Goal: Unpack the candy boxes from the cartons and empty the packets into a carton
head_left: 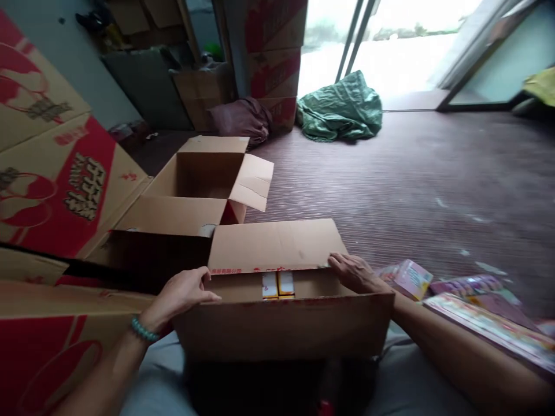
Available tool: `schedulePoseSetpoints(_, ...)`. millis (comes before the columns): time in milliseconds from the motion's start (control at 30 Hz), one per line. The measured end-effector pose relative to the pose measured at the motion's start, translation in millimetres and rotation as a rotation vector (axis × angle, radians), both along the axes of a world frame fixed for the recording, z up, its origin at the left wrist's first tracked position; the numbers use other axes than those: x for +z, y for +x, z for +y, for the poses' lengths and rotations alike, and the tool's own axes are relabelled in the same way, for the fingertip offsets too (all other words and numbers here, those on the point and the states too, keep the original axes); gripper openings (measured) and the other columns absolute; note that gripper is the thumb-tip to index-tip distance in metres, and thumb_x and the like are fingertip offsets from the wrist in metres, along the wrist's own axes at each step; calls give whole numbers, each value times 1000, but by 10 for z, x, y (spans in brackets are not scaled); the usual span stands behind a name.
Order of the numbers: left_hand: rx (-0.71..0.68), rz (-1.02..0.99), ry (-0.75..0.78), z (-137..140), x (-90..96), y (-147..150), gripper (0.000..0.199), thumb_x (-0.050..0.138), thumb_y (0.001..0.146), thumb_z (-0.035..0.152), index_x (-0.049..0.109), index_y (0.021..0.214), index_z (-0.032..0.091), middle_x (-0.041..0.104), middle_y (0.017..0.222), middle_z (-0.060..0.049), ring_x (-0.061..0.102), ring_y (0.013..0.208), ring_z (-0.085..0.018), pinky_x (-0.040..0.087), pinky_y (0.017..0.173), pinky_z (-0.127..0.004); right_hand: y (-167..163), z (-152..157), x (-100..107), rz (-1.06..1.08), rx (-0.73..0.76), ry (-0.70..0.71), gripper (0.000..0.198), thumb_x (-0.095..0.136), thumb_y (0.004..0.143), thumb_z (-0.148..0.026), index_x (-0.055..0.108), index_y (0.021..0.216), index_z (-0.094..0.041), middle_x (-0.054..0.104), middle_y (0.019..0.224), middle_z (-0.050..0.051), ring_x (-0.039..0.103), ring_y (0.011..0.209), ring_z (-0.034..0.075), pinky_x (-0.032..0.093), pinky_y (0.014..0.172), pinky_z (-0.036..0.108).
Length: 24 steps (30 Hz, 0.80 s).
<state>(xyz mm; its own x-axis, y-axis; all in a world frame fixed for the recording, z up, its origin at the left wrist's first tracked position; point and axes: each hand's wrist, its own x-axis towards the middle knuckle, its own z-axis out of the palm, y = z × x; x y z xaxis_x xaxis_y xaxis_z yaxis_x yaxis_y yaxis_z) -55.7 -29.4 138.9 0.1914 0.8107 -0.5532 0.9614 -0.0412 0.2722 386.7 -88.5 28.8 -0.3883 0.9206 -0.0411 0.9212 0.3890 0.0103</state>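
Note:
A cardboard box (281, 329) sits in front of me between my knees, its far flap (277, 245) tilted outward. At the box's left corner, my left hand (184, 292) grips the cardboard near the flap's end, thumb toward the inside. My right hand (353, 271) has its fingers curled over the flap's right corner, the forearm crossing the box's right side. Inside, two small white-and-yellow packs (277, 285) show side by side; the rest of the interior is mostly hidden. A turquoise bead bracelet (144, 330) circles my left wrist.
Beyond it stands an open cardboard box (208, 173) with flaps spread. Red-printed cartons (91, 185) are stacked at left. Colourful packages (407, 280) and a flat printed box (489, 323) lie at right. A green sack (342, 110) rests near the glass door.

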Motion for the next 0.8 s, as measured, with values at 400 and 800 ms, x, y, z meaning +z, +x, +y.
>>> schedulePoseSetpoints(400,-661,208,73,455,-374,1245,104,73,60,65,34,148,25,31,152,-24,34,137,-43,38,102,-54,63,56,126,433,-527,-204,25,49,95,-40,58,110,-23,62,116,7,58,99,17,39,74,23)
schedulePoseSetpoints(800,-993,153,354,536,-762,1897,100,73,68,57,25,152,30,27,156,-17,30,139,-38,23,112,-54,635,27,-129,575,-829,-443,31,51,93,-38,67,76,-17,67,75,8,58,71,16,29,57,24)
